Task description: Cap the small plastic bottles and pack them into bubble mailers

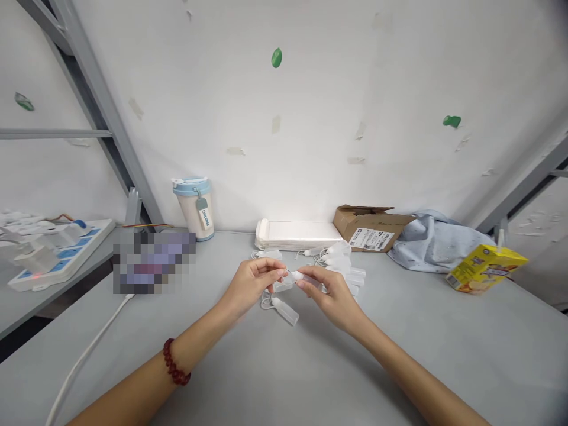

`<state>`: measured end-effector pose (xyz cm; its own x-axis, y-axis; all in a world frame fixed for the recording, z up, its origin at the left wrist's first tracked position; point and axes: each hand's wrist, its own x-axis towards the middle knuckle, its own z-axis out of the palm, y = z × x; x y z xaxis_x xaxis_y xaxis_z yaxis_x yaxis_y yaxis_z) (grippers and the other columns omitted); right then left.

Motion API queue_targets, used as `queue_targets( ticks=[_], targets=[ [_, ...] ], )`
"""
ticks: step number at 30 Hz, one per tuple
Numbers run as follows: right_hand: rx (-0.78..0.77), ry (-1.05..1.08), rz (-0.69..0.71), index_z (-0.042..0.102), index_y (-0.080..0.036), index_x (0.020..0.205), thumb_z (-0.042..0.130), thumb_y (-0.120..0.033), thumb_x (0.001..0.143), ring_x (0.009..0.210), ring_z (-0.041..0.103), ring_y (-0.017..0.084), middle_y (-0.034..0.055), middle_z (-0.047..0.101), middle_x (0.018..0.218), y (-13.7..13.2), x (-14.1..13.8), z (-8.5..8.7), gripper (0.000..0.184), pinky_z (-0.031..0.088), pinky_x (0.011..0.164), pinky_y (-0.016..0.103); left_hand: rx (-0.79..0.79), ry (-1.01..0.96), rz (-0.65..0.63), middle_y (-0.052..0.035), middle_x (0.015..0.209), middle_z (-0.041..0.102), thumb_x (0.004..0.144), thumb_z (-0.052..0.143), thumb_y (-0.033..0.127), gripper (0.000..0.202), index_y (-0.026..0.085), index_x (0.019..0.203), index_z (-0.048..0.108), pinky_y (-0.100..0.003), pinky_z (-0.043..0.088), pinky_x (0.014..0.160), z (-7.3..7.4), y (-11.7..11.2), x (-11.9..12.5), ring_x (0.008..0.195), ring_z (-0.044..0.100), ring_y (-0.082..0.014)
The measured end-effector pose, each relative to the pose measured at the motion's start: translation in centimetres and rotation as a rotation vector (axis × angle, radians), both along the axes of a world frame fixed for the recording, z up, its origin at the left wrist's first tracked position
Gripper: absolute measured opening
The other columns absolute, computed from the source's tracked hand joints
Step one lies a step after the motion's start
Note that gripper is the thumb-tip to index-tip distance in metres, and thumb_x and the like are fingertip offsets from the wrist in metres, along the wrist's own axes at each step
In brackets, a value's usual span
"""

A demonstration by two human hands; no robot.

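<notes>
Both of my hands meet in front of me over the grey table. Between the fingertips of my right hand (328, 293) is a small squeeze bottle (300, 276), translucent with a white top, its nozzle pointing left. My left hand (257, 281) pinches right at the nozzle's tip; the tiny part between thumb and finger is too small to make out. Beneath and behind my hands lie several similar bottles with white cord loops. One loose bottle (285, 311) rests just below my left fingertips, and a cluster of bottles (335, 254) sits behind my right hand.
At the wall stand a lidded cup (194, 213), a stack of white trays (302, 232) and a cardboard box (370, 228). Light blue cloth (428, 242) and a yellow drink carton (483, 269) are right. A blurred-out object (153, 263), cable (89, 355) and power strip (66, 254) are left.
</notes>
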<state>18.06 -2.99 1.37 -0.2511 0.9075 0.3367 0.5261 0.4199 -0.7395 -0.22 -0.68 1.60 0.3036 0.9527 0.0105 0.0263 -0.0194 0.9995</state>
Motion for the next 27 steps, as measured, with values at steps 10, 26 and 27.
queue_targets(
  ticks=[10,26,27],
  targets=[
    [0.395,-0.186,0.056,0.056,-0.016,0.099,0.043,-0.021,0.087,0.064,0.054,0.014,0.0068,0.06,0.081,0.4,0.3,-1.8,0.019,0.044,0.058,0.027,0.142,0.109,-0.034,0.0016,0.068,0.057,0.072,0.061,0.031,0.017,0.015,0.074,0.064,-0.02,0.039,0.055,-0.2,0.1,0.2,0.055,0.044,-0.0071],
    [0.6,-0.304,0.023,0.048,-0.017,0.104,0.04,-0.013,0.087,0.07,0.055,0.017,0.0085,0.058,0.083,0.5,0.2,-2.1,0.019,0.046,0.059,0.028,0.113,0.077,-0.011,-0.005,0.078,0.066,0.077,0.055,0.033,0.024,0.016,0.087,0.069,-0.025,0.047,0.062,0.1,-0.2,0.1,0.068,0.056,-0.0139],
    [0.615,-0.314,0.018,0.048,-0.017,0.104,0.04,-0.013,0.087,0.071,0.055,0.017,0.0087,0.058,0.084,0.5,0.2,-2.0,0.019,0.046,0.059,0.028,0.128,0.074,-0.006,-0.0053,0.078,0.066,0.078,0.054,0.035,0.025,0.016,0.085,0.069,-0.024,0.047,0.061,0.3,-0.2,0.1,0.071,0.056,-0.0148]
  ],
)
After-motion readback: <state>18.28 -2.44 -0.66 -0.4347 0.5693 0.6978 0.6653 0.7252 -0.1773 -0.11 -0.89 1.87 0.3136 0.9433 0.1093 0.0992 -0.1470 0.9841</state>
